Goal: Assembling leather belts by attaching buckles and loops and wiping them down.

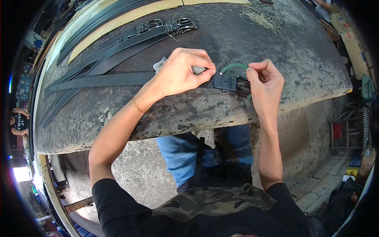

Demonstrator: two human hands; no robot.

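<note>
Now, head view: reaching up from lower left with left arm point(114, 140), angling left hand point(183, 71) rightward at wrist, just above centre; pinching thumb and forefinger together, cannot tell whether around anything. Holding right forearm point(271, 152) nearly upright right of centre, gripping green strip point(236, 65) between thumb and curled fingers of right hand point(267, 79). Lying between hands, right of centre: buckle end of dark belt point(225, 82).

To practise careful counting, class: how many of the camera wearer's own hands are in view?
2: the left hand over the black belt, the right hand at the green curved band. Some fingers are hidden.
</note>
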